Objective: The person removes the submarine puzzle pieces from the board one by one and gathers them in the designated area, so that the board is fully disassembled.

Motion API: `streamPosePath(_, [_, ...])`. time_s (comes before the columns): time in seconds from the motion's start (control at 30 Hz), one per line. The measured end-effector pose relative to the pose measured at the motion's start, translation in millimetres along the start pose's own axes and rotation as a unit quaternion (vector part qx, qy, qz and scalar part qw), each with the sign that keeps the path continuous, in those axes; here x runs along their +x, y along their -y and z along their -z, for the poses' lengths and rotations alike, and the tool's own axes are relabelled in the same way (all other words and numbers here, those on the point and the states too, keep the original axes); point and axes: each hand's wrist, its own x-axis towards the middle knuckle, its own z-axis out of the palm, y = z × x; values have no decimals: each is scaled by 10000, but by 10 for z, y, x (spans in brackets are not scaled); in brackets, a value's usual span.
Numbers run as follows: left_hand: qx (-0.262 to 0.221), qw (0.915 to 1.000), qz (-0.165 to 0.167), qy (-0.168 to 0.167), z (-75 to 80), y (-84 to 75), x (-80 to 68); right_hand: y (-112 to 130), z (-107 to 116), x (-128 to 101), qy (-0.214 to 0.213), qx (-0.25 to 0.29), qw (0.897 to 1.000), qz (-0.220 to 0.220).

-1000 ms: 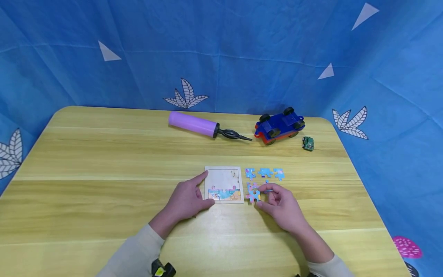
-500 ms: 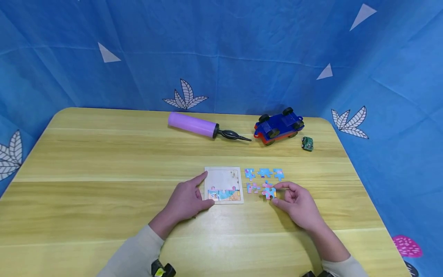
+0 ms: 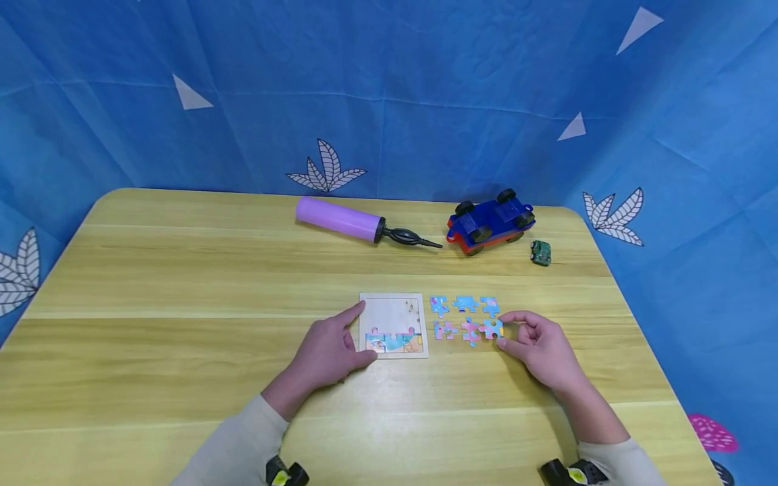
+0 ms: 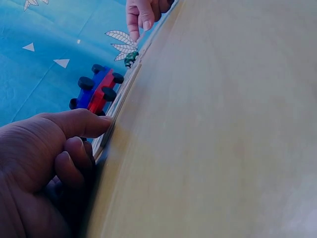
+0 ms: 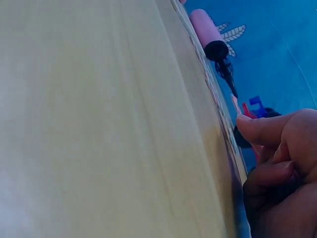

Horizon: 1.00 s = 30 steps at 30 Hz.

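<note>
My left hand holds the square jigsaw tray by its left side, index finger at the upper corner and thumb at the lower. A row of joined jigsaw pieces fills the tray's bottom. My right hand pinches a blue jigsaw piece by its right edge; in the right wrist view this piece stands tilted above the table. Beside it on the left lie a pink piece and another pink-and-blue piece. Three blue pieces form a row behind them.
A purple hand pump with a black nozzle lies towards the table's back. To its right are an upturned blue-and-red toy car and a small green toy car. A blue patterned cloth hangs behind the wooden table.
My right hand has moved right with the pinched piece, from beside the tray, past the pink pieces, to their right end. My left hand stays at the tray.
</note>
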Motion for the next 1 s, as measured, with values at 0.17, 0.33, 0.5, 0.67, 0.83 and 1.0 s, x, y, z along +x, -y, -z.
streamPosePath(0.17, [3,10000,-6,-1,-1,4,2,-40,27,29,39,-75,9999,-110])
streamPosePath(0.33, [7,10000,-28,-16,-4,-1,3,-57,42,50,59,-156,9997,-153])
streamPosePath(0.5, [-2,10000,-19,-34,-2,3,3,-39,45,57,49,-278,9992,-273])
streamPosePath(0.67, [9,10000,-65,-29,3,1,4,-28,44,57,15,-275,9986,-455])
streamPosePath(0.83, [59,9998,-171,-56,9,9,3,-33,39,59,-31,-280,9982,-538])
streamPosePath(1.0, [48,9998,-200,-70,10,14,6,-25,34,60,-106,-339,9978,-565])
